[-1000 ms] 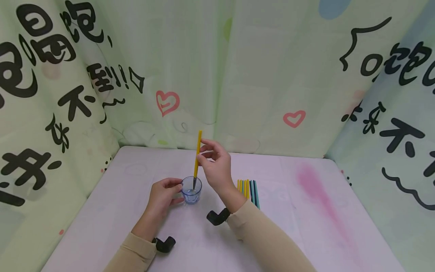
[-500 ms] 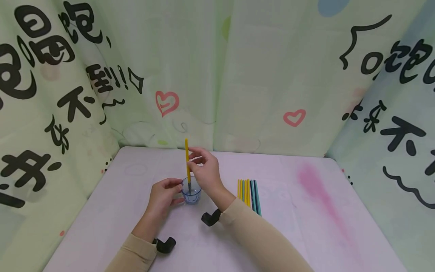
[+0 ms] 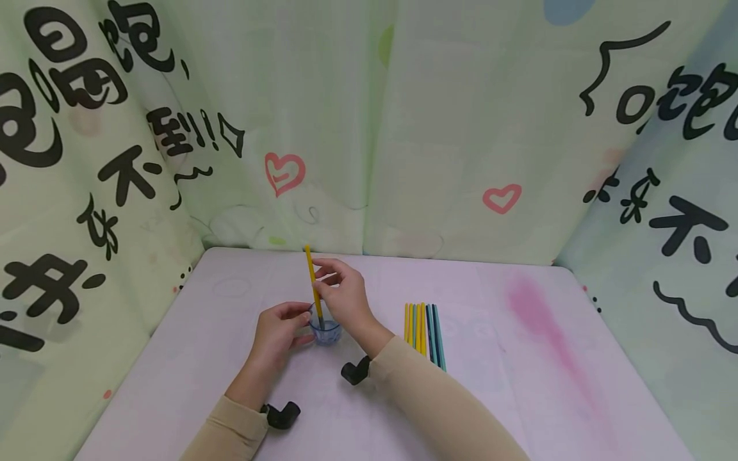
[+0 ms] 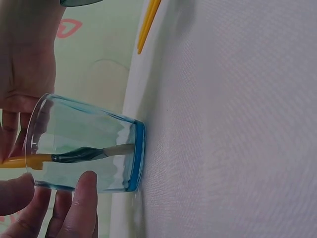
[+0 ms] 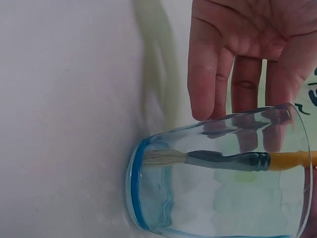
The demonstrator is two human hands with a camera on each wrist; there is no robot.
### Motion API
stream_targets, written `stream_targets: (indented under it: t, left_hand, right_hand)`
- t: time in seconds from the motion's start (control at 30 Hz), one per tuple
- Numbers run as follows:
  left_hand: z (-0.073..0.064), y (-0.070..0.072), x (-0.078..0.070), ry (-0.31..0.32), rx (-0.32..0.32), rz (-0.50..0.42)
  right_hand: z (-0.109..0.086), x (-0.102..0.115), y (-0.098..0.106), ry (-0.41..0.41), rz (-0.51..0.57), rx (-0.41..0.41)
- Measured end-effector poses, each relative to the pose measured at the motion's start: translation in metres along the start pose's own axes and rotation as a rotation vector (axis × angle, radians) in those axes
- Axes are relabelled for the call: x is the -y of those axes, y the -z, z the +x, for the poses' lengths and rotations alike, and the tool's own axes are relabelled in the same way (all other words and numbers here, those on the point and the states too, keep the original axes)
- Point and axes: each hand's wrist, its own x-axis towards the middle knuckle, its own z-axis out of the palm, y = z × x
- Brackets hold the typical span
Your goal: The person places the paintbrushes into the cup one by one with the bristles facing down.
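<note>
A clear glass cup with a blue-tinted base (image 3: 327,334) stands on the table with a little clear liquid in it. My left hand (image 3: 275,333) holds its left side, thumb near the rim and fingers along the wall. My right hand (image 3: 346,298) pinches a yellow-handled paintbrush (image 3: 311,269), whose top leans to the left. In the left wrist view, the brush's dark ferrule (image 4: 81,154) is inside the cup. Its pale bristles (image 5: 163,158) reach down to the base in the right wrist view.
A row of several thin yellow, teal and dark sticks (image 3: 423,330) lies right of the cup, lower ends partly behind the right sleeve (image 3: 444,397). The pale table (image 3: 519,384) bears a pink smear. Printed curtains (image 3: 438,128) surround its back and sides.
My right hand has moved left and lower with the paintbrush. The brush has gone from leaning right to leaning left inside the cup. My left hand and the cup have barely moved.
</note>
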Motion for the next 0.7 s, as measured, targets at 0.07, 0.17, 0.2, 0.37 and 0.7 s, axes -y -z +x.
stream_targets:
  t: [0.07,0.17,0.2,0.37,0.7]
  left_hand:
    - [0.0005,-0.0002,0.0003,0.000,-0.001,-0.002]
    - [0.0006,-0.0004,0.0003,0.003,-0.002,-0.003]
    - [0.0006,-0.0003,0.0003,0.005,-0.002,-0.003]
    - [-0.0002,-0.0001,0.0000,0.004,0.008,-0.023]
    - [-0.0024,0.0008,-0.0007,-0.007,0.012,-0.044]
  right_hand:
    - [0.0014,-0.0014,-0.0010,-0.007,-0.003,0.001]
    - [0.0032,-0.0022,-0.0024,-0.016,-0.007,0.004]
    - [0.0038,-0.0022,-0.0030,-0.017,-0.009,0.006]
    - [0.0051,-0.0021,-0.0047,-0.020,-0.017,0.011]
    - [-0.0014,-0.0021,-0.0037,-0.058,0.018,-0.018]
